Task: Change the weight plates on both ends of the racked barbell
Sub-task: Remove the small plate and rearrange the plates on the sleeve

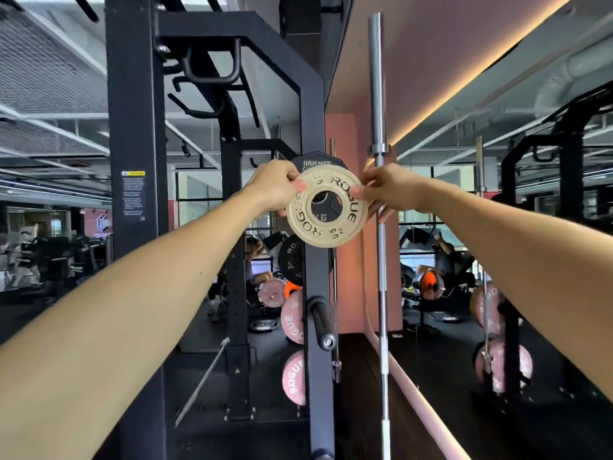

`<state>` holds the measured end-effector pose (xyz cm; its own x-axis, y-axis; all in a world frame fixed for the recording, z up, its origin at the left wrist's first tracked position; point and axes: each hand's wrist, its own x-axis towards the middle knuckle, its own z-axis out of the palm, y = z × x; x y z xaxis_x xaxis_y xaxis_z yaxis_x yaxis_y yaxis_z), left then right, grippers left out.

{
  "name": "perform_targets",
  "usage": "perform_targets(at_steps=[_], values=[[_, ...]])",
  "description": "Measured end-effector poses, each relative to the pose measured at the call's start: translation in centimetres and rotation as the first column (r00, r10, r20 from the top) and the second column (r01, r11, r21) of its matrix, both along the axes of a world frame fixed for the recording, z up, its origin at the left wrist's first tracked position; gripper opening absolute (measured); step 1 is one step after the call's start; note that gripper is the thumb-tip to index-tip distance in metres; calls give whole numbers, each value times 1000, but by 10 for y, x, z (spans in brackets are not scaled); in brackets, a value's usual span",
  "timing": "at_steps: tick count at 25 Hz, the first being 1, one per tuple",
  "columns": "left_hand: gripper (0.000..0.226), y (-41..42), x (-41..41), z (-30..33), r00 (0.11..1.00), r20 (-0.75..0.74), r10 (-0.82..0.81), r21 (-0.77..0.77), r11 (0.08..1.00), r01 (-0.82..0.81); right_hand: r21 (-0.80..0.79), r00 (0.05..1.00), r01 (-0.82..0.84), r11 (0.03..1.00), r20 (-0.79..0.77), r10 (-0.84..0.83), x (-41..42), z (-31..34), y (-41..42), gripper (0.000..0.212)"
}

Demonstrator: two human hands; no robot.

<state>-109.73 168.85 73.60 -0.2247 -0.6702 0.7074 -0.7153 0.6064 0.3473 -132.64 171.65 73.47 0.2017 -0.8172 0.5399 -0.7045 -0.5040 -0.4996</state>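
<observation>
Cream plate (326,207): held at the rack post (313,227), in front of a black plate's (320,162) peg.
Grip: left hand (273,187) and right hand (386,190) pinch its rim.
Progress: midway, I judge — racked barbell unseen.

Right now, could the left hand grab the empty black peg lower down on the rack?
Probably not yet. The left hand and right hand both hold the plate. The peg itself looks bare, with nothing blocking it.
</observation>
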Motion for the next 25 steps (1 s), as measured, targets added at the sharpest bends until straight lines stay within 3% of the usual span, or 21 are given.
perform_targets(at_steps=[10, 20, 25], values=[[9, -95, -20, 54, 997, -48, 63, -131, 989, -69, -99, 1000, 12, 995, 10, -11, -14, 52, -98, 19], [11, -253, -41, 53, 993, -66, 100, -138, 985, -108, -114, 986, 86, 990, 152, -68, -28, 52, -249, 21], [23, -312, -48, 49, 980, -116, 160, -202, 962, -181, -106, 979, 193, 976, 94, -183, -30, 47, -314, 30]])
